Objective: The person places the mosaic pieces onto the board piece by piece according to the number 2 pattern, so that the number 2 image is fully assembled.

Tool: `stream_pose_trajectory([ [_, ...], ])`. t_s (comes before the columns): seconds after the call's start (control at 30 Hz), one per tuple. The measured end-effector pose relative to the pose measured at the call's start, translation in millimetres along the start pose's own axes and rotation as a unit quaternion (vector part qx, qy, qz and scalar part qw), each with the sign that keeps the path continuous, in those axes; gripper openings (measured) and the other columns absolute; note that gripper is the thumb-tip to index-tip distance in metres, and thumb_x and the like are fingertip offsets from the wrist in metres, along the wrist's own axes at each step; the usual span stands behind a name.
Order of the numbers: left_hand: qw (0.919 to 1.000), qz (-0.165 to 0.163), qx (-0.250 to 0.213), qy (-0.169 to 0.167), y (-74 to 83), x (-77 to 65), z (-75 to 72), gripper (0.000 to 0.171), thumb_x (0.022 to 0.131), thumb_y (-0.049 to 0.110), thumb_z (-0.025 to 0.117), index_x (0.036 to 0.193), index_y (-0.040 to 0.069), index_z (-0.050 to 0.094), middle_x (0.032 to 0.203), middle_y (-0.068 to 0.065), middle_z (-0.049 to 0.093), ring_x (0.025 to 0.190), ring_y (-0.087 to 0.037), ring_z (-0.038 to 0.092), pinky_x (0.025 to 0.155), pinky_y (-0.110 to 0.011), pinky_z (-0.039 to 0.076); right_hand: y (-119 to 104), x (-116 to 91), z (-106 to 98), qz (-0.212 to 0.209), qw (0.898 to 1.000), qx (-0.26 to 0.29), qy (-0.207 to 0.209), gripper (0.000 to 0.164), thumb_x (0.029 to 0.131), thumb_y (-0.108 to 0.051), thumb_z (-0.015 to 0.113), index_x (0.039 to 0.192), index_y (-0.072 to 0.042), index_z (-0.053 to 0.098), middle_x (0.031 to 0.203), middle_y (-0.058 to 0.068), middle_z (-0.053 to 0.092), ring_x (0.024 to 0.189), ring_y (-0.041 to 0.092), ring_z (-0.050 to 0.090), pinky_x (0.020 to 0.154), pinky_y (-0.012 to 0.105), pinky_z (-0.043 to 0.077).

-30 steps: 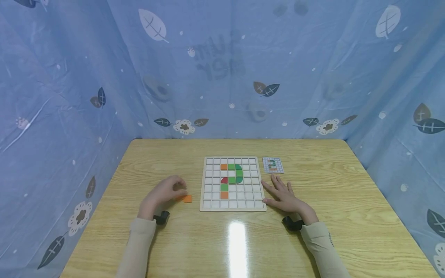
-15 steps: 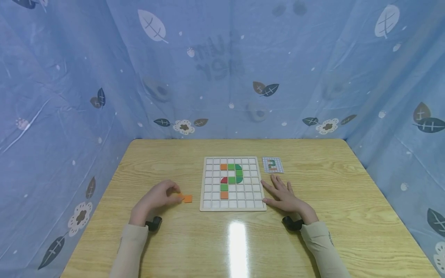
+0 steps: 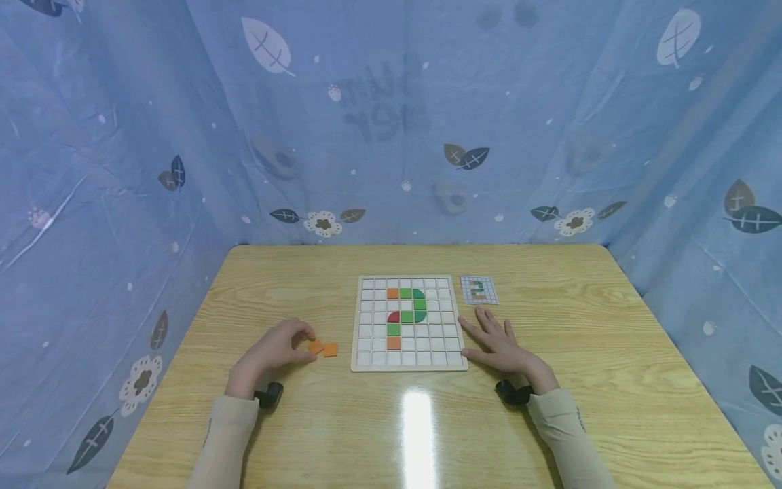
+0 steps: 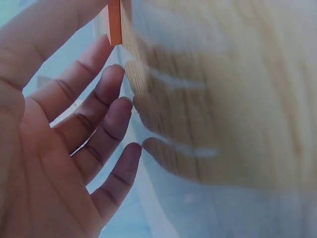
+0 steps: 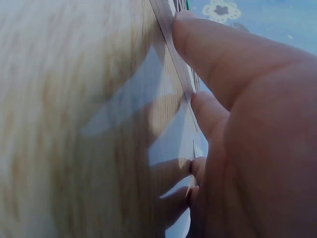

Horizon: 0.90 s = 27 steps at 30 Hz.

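Note:
My left hand (image 3: 271, 350) is low over the table, its thumb and index finger spread on either side of an orange square tile (image 3: 315, 347). In the left wrist view that orange tile (image 4: 114, 22) stands at the index fingertip; the thumb tip lies past the frame's edge. A second orange tile (image 3: 330, 350) lies just to its right. My right hand (image 3: 497, 343) rests with fingers spread at the right edge of a white grid board (image 3: 440, 343). Orange, green and red tiles form a question-mark-like figure on this board, including a green tile (image 3: 394, 330).
A small card (image 3: 479, 290) printed with a coloured grid pattern lies beyond my right hand, at the board's upper right. The wooden table (image 3: 318, 435) ends at a blue patterned curtain (image 3: 391, 190). A bright glare shows on the table's near side.
My left hand has moved left and nearer to me, and its thumb has shifted away from the index finger, showing more of the left orange tile. The right hand has stayed put.

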State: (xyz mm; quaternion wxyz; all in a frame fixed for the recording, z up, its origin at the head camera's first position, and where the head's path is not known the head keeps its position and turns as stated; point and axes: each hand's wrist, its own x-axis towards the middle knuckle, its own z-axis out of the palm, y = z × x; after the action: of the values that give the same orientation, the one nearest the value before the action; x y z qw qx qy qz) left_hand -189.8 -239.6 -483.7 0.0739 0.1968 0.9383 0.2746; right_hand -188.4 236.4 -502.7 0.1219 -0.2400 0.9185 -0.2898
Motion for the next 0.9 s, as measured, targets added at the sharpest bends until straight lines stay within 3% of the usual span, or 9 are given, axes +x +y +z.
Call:
stream_pose_trajectory([
  [0.13, 0.9997, -0.014, -0.018, -0.001, 1.2, -0.3, -1.5, 0.027, 0.074, 0.027, 0.078, 0.094, 0.015, 0.063, 0.094, 0.002, 0.059, 0.088, -0.015, 0.053, 0.081, -0.037, 0.044, 1.0, 0.4, 0.5, -0.001, 1.000, 0.002, 0.001, 0.067, 0.092, -0.040, 0.053, 0.148, -0.016, 0.024, 0.153, 0.024, 0.000, 0.139, 0.044, -0.007, 0.101, 0.066, -0.013],
  [0.37, 0.9998, -0.007, -0.019, 0.007, 1.1, 0.2, -3.2, 0.025, 0.075, 0.022, 0.077, 0.094, 0.011, 0.064, 0.093, -0.002, 0.060, 0.084, -0.016, 0.053, 0.076, -0.037, 0.044, 0.3, -0.1, -0.1, 0.000, 1.000, 0.005, -0.002, 0.067, 0.092, -0.040, 0.053, 0.148, -0.015, 0.024, 0.153, 0.023, -0.001, 0.139, 0.044, -0.008, 0.101, 0.066, -0.014],
  [0.57, 0.9984, -0.034, -0.044, -0.002, 2.5, 2.0, -3.4, 0.024, 0.078, 0.021, 0.074, 0.098, 0.012, 0.064, 0.099, 0.000, 0.061, 0.092, -0.017, 0.055, 0.083, -0.040, 0.044, -1.3, -0.7, -1.2, -0.001, 1.000, 0.003, -0.001, 0.067, 0.093, -0.038, 0.053, 0.148, -0.014, 0.024, 0.153, 0.024, -0.001, 0.138, 0.044, -0.007, 0.101, 0.066, -0.013],
  [0.9, 0.9965, -0.048, -0.068, 0.005, 9.8, 9.2, -3.9, 0.023, 0.080, 0.020, 0.073, 0.101, 0.016, 0.065, 0.104, 0.001, 0.062, 0.103, -0.020, 0.055, 0.092, -0.044, 0.042, -1.0, -0.7, -0.5, 0.001, 1.000, 0.006, -0.002, 0.066, 0.093, -0.039, 0.053, 0.148, -0.015, 0.024, 0.153, 0.024, -0.001, 0.138, 0.044, -0.008, 0.101, 0.065, -0.014],
])
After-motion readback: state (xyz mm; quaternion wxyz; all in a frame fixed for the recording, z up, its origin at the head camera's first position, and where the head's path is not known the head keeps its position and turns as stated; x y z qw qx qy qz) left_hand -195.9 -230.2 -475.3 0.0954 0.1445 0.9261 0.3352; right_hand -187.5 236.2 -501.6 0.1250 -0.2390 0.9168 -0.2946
